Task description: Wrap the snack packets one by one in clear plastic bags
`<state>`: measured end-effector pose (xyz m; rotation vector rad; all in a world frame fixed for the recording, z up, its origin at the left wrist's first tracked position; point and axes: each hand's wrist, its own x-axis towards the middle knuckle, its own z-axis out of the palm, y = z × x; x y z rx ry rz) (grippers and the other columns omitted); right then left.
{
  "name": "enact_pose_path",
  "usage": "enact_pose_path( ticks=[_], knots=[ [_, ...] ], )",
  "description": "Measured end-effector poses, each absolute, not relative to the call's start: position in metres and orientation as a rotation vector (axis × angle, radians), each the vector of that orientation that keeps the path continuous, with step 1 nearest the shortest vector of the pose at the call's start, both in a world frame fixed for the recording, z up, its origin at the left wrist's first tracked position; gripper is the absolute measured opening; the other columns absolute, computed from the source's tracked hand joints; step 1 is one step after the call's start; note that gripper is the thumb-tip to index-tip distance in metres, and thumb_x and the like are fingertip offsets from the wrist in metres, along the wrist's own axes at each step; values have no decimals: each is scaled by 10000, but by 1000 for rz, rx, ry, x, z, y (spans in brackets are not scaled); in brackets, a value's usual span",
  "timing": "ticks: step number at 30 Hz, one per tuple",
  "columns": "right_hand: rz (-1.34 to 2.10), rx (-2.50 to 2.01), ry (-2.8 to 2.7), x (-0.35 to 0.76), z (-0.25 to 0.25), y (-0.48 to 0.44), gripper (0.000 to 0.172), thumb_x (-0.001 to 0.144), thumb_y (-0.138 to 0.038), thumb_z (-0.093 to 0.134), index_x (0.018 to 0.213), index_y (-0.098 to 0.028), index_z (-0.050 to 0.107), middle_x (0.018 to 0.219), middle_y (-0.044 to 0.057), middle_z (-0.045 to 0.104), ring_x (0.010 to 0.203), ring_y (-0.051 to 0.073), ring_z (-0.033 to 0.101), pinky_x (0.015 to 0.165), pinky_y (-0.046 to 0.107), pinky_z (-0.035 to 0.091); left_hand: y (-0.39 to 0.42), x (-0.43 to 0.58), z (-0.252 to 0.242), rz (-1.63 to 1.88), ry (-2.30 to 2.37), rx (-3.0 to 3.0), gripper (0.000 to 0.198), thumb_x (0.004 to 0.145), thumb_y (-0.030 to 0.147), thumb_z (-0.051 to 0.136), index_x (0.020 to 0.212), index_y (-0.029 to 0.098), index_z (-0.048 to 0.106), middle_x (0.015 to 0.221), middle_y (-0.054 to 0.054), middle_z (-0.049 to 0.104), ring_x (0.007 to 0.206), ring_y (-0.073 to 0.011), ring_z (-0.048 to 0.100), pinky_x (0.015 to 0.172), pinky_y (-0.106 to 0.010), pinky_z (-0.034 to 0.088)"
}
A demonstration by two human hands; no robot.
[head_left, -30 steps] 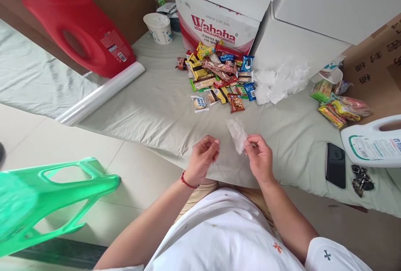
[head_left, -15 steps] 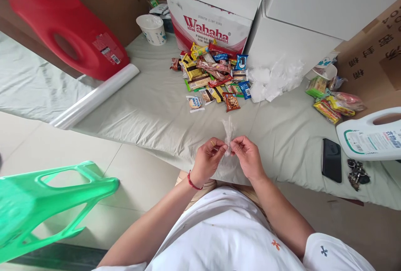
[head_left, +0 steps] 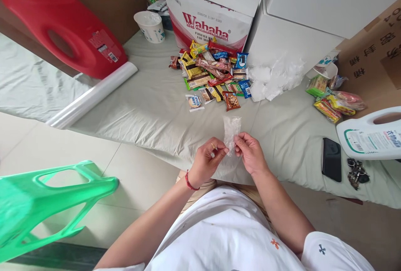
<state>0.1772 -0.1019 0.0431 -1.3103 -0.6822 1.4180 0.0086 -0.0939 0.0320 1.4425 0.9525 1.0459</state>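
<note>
A small clear plastic bag is held upright between my hands, over the near edge of the cloth-covered surface. My left hand pinches its lower left edge between thumb and forefinger. On its right side, my right hand grips the bag with thumb and fingers. Beyond the bag lies a pile of wrapped snacks in yellow, red, brown and blue. Closest to my hands are a brown cookie packet and a white packet. Beside the pile sits a heap of clear plastic bags.
At left stand a red jug, a roll of plastic film and a green stool. A Wahaha box and a paper cup are behind. At right lie a phone, keys and a white detergent bottle.
The plastic bag, bunched narrow before, is now spread wider and flatter. My right hand has shifted slightly right, leaving a wider gap between my fingertips.
</note>
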Motion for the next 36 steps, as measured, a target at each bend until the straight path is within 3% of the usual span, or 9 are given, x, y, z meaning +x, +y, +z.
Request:
enact_pose_path(
  ticks=[4, 12, 15, 20, 25, 30, 36],
  knots=[
    [1440, -1295, -542, 193, 46, -99, 439, 624, -492, 945, 746, -204, 638, 624, -65, 521, 560, 73, 443, 472, 185, 366, -89, -1, 29, 1063, 909, 1115, 310, 899, 457, 741, 792, 191, 623, 756, 6, 549, 641, -101, 443, 592, -243, 362],
    [1452, -1270, -590, 224, 44, -106, 380, 691, -449, 915, 759, -217, 622, 695, -47, 547, 573, 77, 446, 495, 200, 370, -74, -30, 25, 1105, 984, 821, 379, 757, 498, 862, 789, 190, 644, 775, -1, 571, 695, -115, 499, 628, -240, 407],
    [1232, -1378, -790, 221, 39, -112, 331, 795, -496, 832, 793, -227, 640, 688, -43, 551, 577, 94, 448, 521, 229, 380, -76, -33, 22, 1126, 1178, 923, 404, 758, 520, 853, 811, 189, 629, 758, 9, 558, 666, -107, 454, 609, -242, 370],
    [707, -1495, -1381, 205, 45, -120, 201, 961, -412, 671, 864, -237, 657, 750, -12, 624, 646, 134, 523, 643, 283, 450, -85, -9, 40, 1014, 1104, 1166, 403, 906, 572, 676, 794, 199, 573, 709, 17, 519, 639, -116, 439, 609, -265, 365],
    [475, -1466, -1785, 192, 57, -123, 181, 1001, -346, 602, 867, -260, 687, 796, 32, 677, 720, 180, 587, 709, 325, 460, -76, 28, 64, 1134, 1237, 1378, 386, 803, 491, 796, 940, 203, 580, 910, -17, 596, 727, -127, 505, 659, -268, 410],
    [648, -1501, -1670, 194, 55, -127, 211, 964, -409, 667, 810, -267, 683, 773, 31, 669, 702, 186, 554, 695, 333, 446, -65, 44, 61, 1110, 1131, 1200, 360, 886, 495, 705, 748, 196, 560, 697, 24, 510, 642, -115, 422, 613, -265, 360],
    [1044, -1448, -982, 211, 38, -129, 279, 886, -496, 759, 816, -251, 644, 687, -37, 558, 601, 130, 449, 576, 275, 378, -72, 31, 49, 1203, 1004, 820, 390, 828, 548, 780, 816, 207, 591, 700, 41, 494, 625, -100, 415, 565, -232, 352]
  ],
)
